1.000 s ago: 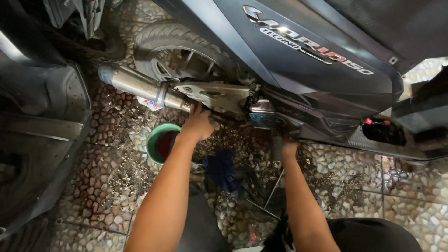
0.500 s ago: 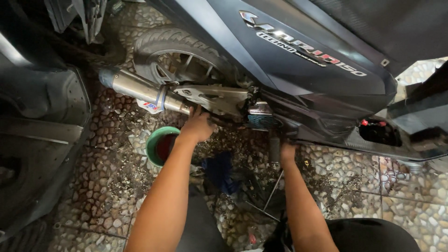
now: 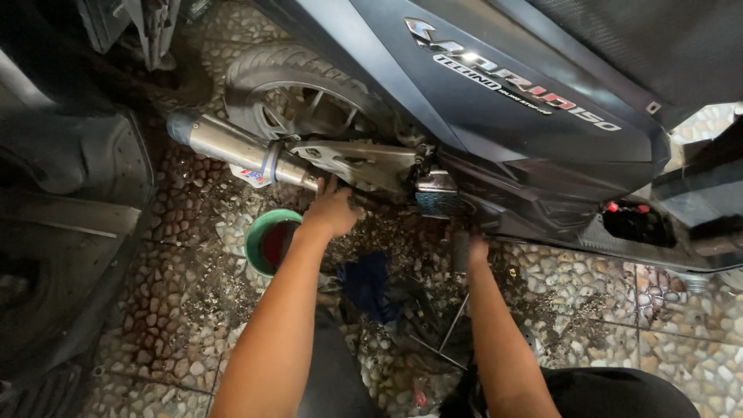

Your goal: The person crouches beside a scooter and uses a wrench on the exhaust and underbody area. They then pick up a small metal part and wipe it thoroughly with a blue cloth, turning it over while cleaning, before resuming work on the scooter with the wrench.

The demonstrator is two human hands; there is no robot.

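Gripping cannot be confirmed: left hand is pressing against the underside of the scooter's metal bracket, just right of the exhaust pipe. Right hand is reaching under the bodywork, fingers hidden. Green bowl is sitting near left, on the pebbled floor.

I'm at a motorbike repair spot: a dark blue scooter with a silver metal exhaust pipe stands on the grimy pebble-tile floor, beside a round green drain bowl.
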